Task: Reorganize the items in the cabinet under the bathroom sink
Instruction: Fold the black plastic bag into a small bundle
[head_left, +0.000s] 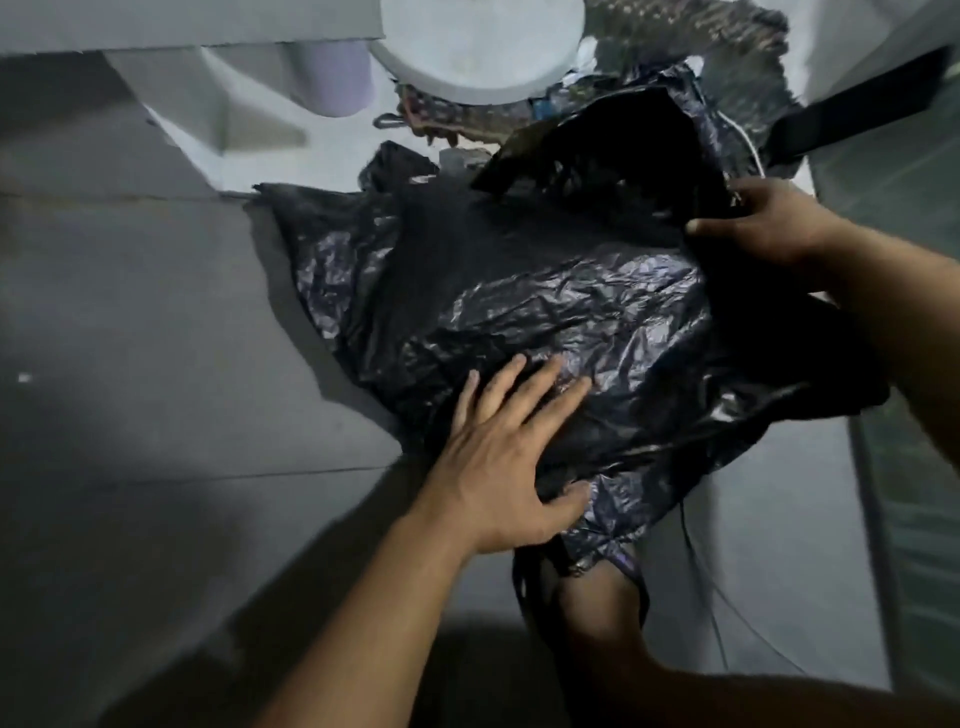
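Note:
A large crumpled black plastic bag (519, 291) lies spread over the grey floor in the middle of the head view. My left hand (504, 457) rests flat on its near part, fingers spread, thumb hooked on the bag's lower edge. My right hand (769, 223) grips the bag's far right edge, fingers curled around the plastic. The bag's open mouth (613, 150) gapes dark at the top; what is inside is hidden.
A white round basin pedestal (478, 47) stands at the top. A pale purple cylinder (337, 78) is left of it, a woven patterned mat (691, 31) behind. A thin white cord (748, 145) runs by the bag. A glass panel (893, 208) borders the right.

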